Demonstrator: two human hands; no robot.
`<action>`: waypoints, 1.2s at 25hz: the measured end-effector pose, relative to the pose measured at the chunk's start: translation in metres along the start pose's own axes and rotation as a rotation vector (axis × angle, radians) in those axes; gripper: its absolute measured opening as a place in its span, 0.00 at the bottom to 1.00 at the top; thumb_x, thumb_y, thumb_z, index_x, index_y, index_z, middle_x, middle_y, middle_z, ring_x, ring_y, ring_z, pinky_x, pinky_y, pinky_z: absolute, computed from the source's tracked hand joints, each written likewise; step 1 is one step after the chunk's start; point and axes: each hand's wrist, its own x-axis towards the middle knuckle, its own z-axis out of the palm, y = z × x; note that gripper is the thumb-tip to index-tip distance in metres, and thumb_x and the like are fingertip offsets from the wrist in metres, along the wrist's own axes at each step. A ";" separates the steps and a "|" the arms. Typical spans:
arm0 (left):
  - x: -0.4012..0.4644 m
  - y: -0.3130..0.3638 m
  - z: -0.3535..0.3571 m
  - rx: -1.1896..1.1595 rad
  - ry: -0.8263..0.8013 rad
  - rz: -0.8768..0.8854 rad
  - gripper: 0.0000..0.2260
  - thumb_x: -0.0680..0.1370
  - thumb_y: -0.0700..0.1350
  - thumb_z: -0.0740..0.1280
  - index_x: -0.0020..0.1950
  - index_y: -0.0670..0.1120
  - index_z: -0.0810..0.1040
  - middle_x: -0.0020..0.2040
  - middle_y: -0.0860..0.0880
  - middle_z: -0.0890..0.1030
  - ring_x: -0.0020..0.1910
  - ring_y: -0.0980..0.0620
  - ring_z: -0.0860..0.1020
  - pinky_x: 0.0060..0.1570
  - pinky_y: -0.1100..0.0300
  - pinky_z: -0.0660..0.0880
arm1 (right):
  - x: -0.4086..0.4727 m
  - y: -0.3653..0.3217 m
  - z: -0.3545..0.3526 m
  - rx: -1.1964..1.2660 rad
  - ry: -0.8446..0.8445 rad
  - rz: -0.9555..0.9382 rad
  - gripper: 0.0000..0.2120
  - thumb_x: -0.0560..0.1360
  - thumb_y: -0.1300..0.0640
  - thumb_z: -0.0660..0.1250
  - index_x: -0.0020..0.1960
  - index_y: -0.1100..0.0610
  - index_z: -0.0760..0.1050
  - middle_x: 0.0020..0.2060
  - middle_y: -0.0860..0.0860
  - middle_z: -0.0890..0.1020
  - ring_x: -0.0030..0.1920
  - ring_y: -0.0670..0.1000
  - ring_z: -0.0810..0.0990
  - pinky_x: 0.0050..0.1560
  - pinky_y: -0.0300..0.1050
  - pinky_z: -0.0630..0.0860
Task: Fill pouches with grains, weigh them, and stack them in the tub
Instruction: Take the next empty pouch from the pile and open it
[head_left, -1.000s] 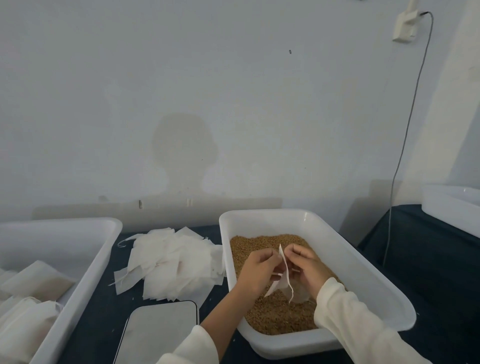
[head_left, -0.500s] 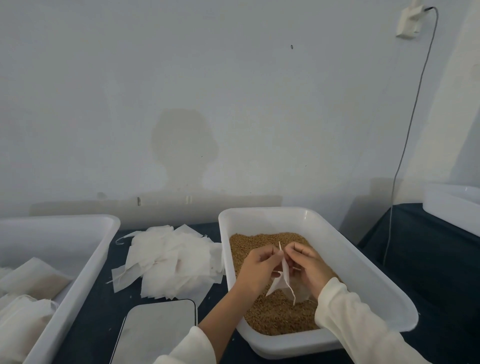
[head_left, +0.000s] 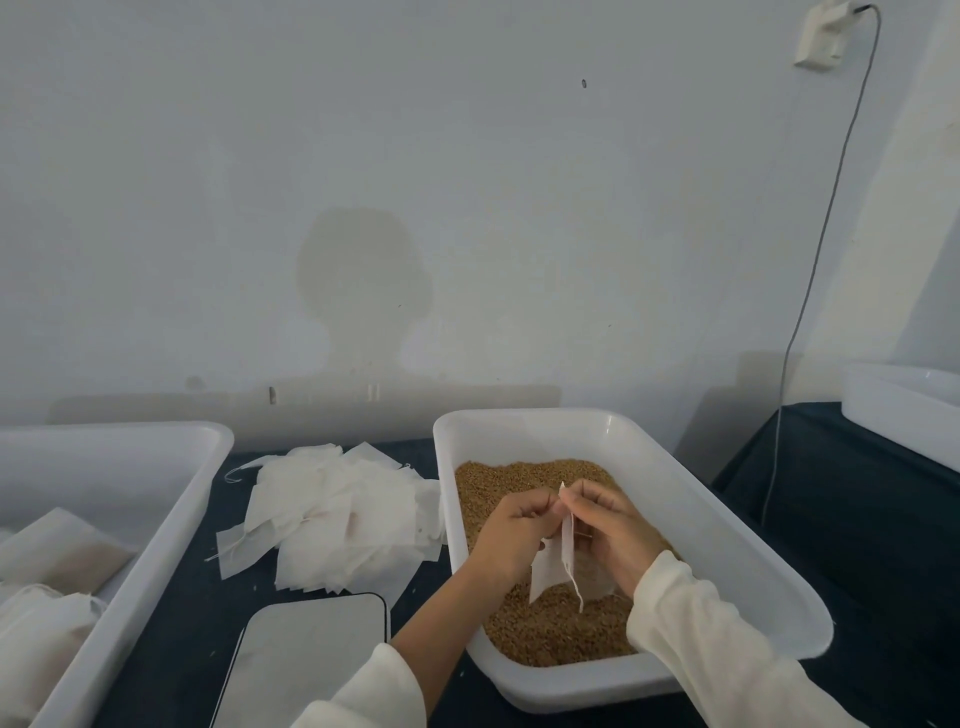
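My left hand (head_left: 517, 532) and my right hand (head_left: 613, 530) both pinch the top edge of a thin white pouch (head_left: 551, 569), held edge-on above brown grains (head_left: 550, 623). The grains fill the bottom of a white tub (head_left: 691, 499). A drawstring hangs from the pouch. A loose pile of empty white pouches (head_left: 332, 514) lies on the dark table left of that tub. A flat scale with a grey top (head_left: 311, 660) sits near the front edge. At far left another white tub (head_left: 156, 525) holds several filled pouches (head_left: 57, 556).
A third white tub (head_left: 904, 410) stands on the dark table at the far right. A grey cable (head_left: 810, 280) runs down the pale wall from a socket (head_left: 823, 36). The wall stands close behind the tubs.
Both hands stay over the grain tub, working the pouch's top edge; the pouch hangs a little lower and straighter between them. The view has shifted slightly.
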 end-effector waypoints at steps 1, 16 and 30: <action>0.000 0.000 0.000 0.024 0.001 0.017 0.12 0.81 0.41 0.59 0.40 0.40 0.76 0.37 0.45 0.75 0.38 0.52 0.72 0.42 0.58 0.68 | -0.001 0.000 0.001 0.006 -0.004 0.001 0.07 0.73 0.61 0.63 0.39 0.65 0.69 0.33 0.60 0.74 0.34 0.56 0.76 0.35 0.43 0.75; 0.001 -0.009 0.007 0.502 0.098 0.068 0.11 0.77 0.34 0.58 0.42 0.46 0.77 0.39 0.45 0.79 0.37 0.49 0.76 0.39 0.56 0.73 | 0.005 0.012 -0.012 -0.615 0.355 0.094 0.16 0.72 0.64 0.64 0.27 0.56 0.66 0.22 0.50 0.69 0.25 0.49 0.66 0.29 0.41 0.63; -0.003 -0.003 -0.002 0.840 -0.055 0.476 0.09 0.74 0.41 0.66 0.37 0.47 0.68 0.47 0.55 0.72 0.48 0.56 0.64 0.50 0.69 0.61 | -0.012 0.009 -0.059 -1.318 0.117 0.485 0.10 0.72 0.47 0.69 0.44 0.50 0.69 0.41 0.47 0.78 0.39 0.46 0.74 0.43 0.39 0.73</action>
